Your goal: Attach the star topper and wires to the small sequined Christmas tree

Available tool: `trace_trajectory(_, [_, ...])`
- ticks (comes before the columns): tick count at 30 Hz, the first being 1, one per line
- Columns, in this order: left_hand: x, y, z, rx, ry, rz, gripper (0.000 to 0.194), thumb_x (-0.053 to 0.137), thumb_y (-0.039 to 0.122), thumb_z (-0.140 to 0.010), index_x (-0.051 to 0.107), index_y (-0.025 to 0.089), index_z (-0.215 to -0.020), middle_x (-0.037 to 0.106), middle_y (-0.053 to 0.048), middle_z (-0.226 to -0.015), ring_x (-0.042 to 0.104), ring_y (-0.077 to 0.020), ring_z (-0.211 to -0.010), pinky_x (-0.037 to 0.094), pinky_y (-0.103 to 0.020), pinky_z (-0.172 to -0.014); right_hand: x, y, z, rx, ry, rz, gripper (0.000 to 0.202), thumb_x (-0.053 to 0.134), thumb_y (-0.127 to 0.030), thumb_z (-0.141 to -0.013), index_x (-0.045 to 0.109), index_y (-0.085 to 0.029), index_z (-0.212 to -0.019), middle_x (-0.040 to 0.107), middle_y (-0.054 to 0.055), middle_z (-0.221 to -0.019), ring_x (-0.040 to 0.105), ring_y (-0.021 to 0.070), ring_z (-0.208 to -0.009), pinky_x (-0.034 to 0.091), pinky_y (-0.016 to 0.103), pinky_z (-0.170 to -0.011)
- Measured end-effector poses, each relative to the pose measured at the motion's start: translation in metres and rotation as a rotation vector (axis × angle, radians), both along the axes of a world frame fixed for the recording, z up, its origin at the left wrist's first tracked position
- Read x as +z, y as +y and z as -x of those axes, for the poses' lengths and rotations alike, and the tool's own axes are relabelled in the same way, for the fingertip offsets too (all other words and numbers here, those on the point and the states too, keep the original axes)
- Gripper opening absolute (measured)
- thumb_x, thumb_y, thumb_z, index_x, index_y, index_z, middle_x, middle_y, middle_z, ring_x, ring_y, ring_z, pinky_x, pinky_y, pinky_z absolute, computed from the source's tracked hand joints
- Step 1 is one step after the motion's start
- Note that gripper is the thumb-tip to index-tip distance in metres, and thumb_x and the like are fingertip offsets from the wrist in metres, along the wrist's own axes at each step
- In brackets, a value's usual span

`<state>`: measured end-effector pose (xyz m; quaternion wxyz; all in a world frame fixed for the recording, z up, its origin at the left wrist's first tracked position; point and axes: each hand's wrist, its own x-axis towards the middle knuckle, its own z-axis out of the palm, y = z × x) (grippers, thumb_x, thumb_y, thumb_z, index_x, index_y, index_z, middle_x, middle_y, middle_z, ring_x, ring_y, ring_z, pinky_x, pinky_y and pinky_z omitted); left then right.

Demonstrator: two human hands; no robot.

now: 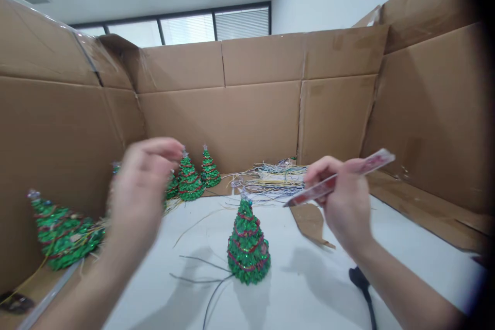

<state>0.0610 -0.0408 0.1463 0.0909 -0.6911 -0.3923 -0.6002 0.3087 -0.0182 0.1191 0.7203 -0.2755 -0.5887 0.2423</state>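
Note:
A small green Christmas tree point(248, 247) with red garland and a pale star on top stands upright on the white table in front of me. Thin dark wires run out from its base to the left. My right hand point(344, 201) is closed around a flat, see-through tool point(371, 164) with reddish marks and a dark pointed tip, aimed at the left. The tip is apart from the tree. My left hand point(141, 185) is raised left of the tree, its fingers bent and smeared by motion. Whether it holds anything cannot be made out.
Several more trees point(189, 178) stand at the back left; another tree point(64, 232) leans at the far left. Bundles of thin wires point(270, 180) lie at the back. A cardboard piece point(309, 221) and a black cable point(361, 283) lie right. Cardboard walls point(259, 118) surround the table.

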Motion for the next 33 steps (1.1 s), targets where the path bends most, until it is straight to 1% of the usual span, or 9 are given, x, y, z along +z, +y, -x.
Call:
trace_trajectory(4, [-0.071,0.023,-0.033,-0.173,-0.011,0.306,0.044,0.042,0.044,-0.088,0.039,0.019,-0.124,0.045,-0.011,-0.127,0.04,-0.0232,-0.121,0.032,-0.043,-0.101,-0.037,0.02,0.015,0.005,-0.118,-0.129,0.046,0.033,-0.052,-0.09,0.056,-0.02,-0.067,0.05,-0.002,-0.054,0.041,0.0066,-0.041,0.028,0.02,-0.037])
trace_trajectory(6, [-0.104,0.032,-0.044,-0.235,-0.021,0.379,0.052,0.044,0.045,-0.087,0.03,0.019,-0.13,0.037,-0.012,-0.135,0.033,-0.0248,-0.127,0.027,-0.045,-0.105,-0.051,0.027,0.018,0.005,-0.247,-0.189,0.039,0.038,-0.049,-0.089,0.057,-0.02,-0.072,0.052,-0.002,-0.056,0.045,0.0079,-0.046,0.034,0.021,-0.042])
trace_trajectory(8, [-0.127,0.038,-0.047,-0.293,-0.028,0.437,0.058,0.044,0.044,-0.086,0.022,0.02,-0.134,0.032,-0.013,-0.139,0.029,-0.0258,-0.13,0.026,-0.045,-0.106,-0.058,0.029,0.02,-0.007,-0.327,-0.267,0.036,0.039,-0.047,-0.089,0.058,-0.02,-0.074,0.053,-0.001,-0.056,0.048,0.0087,-0.049,0.037,0.022,-0.046])
trace_trajectory(10, [-0.141,0.04,-0.045,-0.327,0.017,0.458,0.065,0.048,0.044,-0.084,0.017,0.021,-0.136,0.028,-0.013,-0.142,0.027,-0.0272,-0.132,0.025,-0.046,-0.107,-0.059,0.028,0.022,-0.022,-0.366,-0.34,0.037,0.039,-0.046,-0.09,0.058,-0.019,-0.074,0.055,-0.001,-0.057,0.05,0.0087,-0.05,0.039,0.022,-0.047])
trace_trajectory(13, [-0.154,0.039,-0.039,-0.354,0.073,0.495,0.069,0.052,0.039,-0.083,0.013,0.023,-0.138,0.026,-0.012,-0.143,0.026,-0.0277,-0.132,0.024,-0.045,-0.107,-0.057,0.025,0.025,-0.064,-0.411,-0.382,0.037,0.038,-0.044,-0.091,0.058,-0.019,-0.072,0.056,-0.001,-0.056,0.051,0.0081,-0.049,0.039,0.021,-0.048])
trace_trajectory(15, [-0.16,0.038,-0.038,-0.384,0.079,0.538,0.066,0.051,0.036,-0.085,0.013,0.023,-0.137,0.028,-0.012,-0.142,0.028,-0.0272,-0.13,0.026,-0.045,-0.106,-0.057,0.025,0.026,-0.099,-0.434,-0.379,0.035,0.039,-0.04,-0.091,0.058,-0.019,-0.072,0.057,-0.001,-0.056,0.051,0.0077,-0.049,0.039,0.02,-0.047])
trace_trajectory(20, [-0.167,0.035,-0.041,-0.426,0.023,0.595,0.059,0.048,0.034,-0.086,0.018,0.022,-0.136,0.035,-0.013,-0.136,0.035,-0.0273,-0.125,0.03,-0.045,-0.101,-0.062,0.027,0.026,-0.094,-0.444,-0.353,0.032,0.041,-0.039,-0.09,0.059,-0.019,-0.072,0.058,-0.002,-0.058,0.053,0.0082,-0.051,0.039,0.02,-0.048])
trace_trajectory(27, [-0.167,0.034,-0.042,-0.433,-0.003,0.588,0.059,0.05,0.034,-0.085,0.019,0.023,-0.135,0.037,-0.012,-0.135,0.038,-0.0283,-0.123,0.032,-0.046,-0.1,-0.062,0.025,0.034,-0.029,-0.304,-0.036,0.037,0.037,-0.046,-0.09,0.055,-0.02,-0.071,0.051,-0.004,-0.05,0.05,0.009,-0.046,0.04,0.021,-0.047])
trace_trajectory(33, [-0.168,0.033,-0.042,-0.404,0.016,0.6,0.061,0.05,0.035,-0.085,0.018,0.023,-0.136,0.035,-0.013,-0.137,0.036,-0.0275,-0.125,0.03,-0.045,-0.101,-0.065,0.033,0.04,0.197,-0.068,0.171,0.039,0.042,-0.052,-0.086,0.054,-0.018,-0.071,0.05,-0.004,-0.05,0.049,0.0078,-0.043,0.04,0.02,-0.045])
